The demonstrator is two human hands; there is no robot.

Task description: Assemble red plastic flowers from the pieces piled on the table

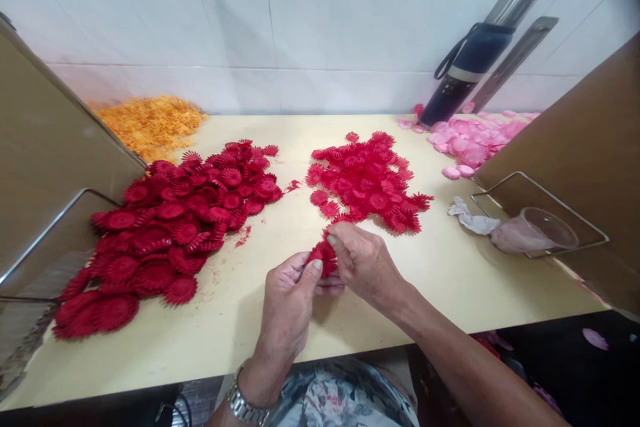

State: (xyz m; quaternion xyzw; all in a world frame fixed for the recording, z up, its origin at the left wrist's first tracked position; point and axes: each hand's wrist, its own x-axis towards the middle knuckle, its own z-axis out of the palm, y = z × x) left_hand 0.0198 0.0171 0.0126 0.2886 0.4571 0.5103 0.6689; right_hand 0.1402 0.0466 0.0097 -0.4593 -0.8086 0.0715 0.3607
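Near the table's front edge, my left hand point(295, 293) is closed on a red fringed flower piece point(325, 257), its thumb pressed on the front. My right hand point(361, 260) pinches the upper right side of the same piece, fingertips together. Just beyond my hands lies a pile of bright red fringed discs point(373, 180). To the left is a bigger heap of darker red, cupped flower pieces point(185, 213). Red crumbs point(243, 237) are scattered on the table between the two piles.
Orange petals point(150, 123) lie at the back left, pink discs point(470, 140) at the back right. A dark blue bottle point(467, 67) leans on the tiled wall. At right, a clear plastic cup point(535, 230) and crumpled tissue point(473, 217) sit by a wire frame. Brown boards point(575, 160) flank the table point(425, 280).
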